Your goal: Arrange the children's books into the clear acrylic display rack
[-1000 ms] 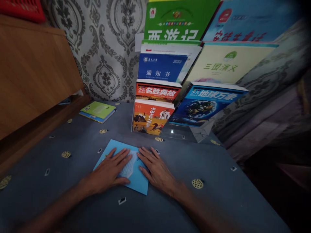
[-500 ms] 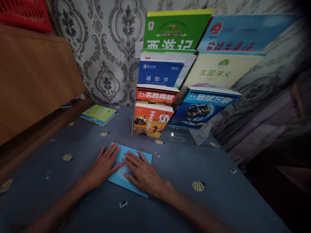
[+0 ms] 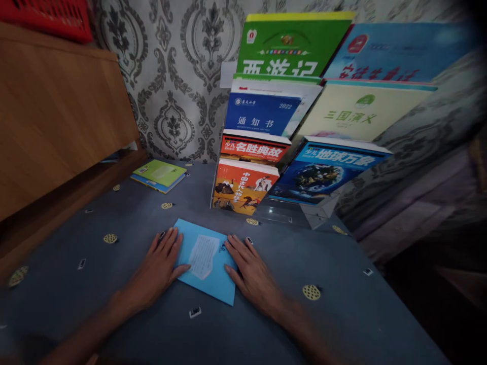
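Observation:
A thin light-blue book (image 3: pixel 205 261) lies flat and askew on the table, a pale patch of printed text in its middle. At its left edge rests my left hand (image 3: pixel 162 263), palm down, with the thumb over the cover and the other fingers stretched out along the side. My right hand (image 3: pixel 251 271) lies along the opposite edge, its fingertips touching the book and its fingers spread. Neither hand is closed around anything.
Behind the book stands a clear tiered rack (image 3: pixel 317 213) of upright books, among them an orange one (image 3: pixel 243 187) and a dark-blue one (image 3: pixel 323 175). Two books, green (image 3: pixel 162 172) on top, lie back left. A wooden cabinet (image 3: pixel 64 106) borders the left; a red basket (image 3: pixel 49 20) sits on it.
My right hand has slid from the middle of the cover to its right edge, uncovering the printed text. My left hand has shifted outward to the left edge. The view has turned slightly.

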The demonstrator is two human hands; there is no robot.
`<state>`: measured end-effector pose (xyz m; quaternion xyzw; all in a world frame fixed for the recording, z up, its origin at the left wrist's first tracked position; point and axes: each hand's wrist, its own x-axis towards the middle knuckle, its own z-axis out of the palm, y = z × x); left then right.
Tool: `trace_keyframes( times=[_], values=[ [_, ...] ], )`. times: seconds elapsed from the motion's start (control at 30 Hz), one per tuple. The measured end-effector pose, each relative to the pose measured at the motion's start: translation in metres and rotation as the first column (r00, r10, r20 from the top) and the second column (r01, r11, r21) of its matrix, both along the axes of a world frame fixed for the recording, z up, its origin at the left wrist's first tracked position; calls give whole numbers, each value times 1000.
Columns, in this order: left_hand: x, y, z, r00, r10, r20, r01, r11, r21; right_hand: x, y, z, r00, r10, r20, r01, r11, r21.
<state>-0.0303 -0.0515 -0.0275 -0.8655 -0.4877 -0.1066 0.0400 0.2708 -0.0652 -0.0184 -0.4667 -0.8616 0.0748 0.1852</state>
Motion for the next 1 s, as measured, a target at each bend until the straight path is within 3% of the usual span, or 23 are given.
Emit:
trace_keyframes(
  times=[0.23, 0.37, 0.47, 0.63, 0.83, 1.0],
  values=[
    [4, -39, -10, 999, -49, 0, 49, 998, 31, -3, 0, 5, 1000, -5, 23, 6, 999, -53],
    [24, -54, -11, 987, -161, -24, 159, 984, -79, -3, -1, 3, 1000, -6, 7, 6, 1000, -31],
    [44, -59, 2, 950, -310, -30, 298, 934, -194, -2, 0, -2, 999, 1, -36, 0, 1000, 15],
    [65, -49, 25, 902, -431, 6, 413, 862, -292, 1, 1, -6, 999, 17, -42, -15, 999, 48],
    [57, -17, 25, 918, -395, 25, 392, 902, -182, 4, -1, -1, 998, 23, -63, -20, 999, 50],
    [52, -6, 19, 883, -453, -125, 444, 891, -89, 3, 1, 1, 999, 10, -31, -10, 1000, 8]
  ],
)
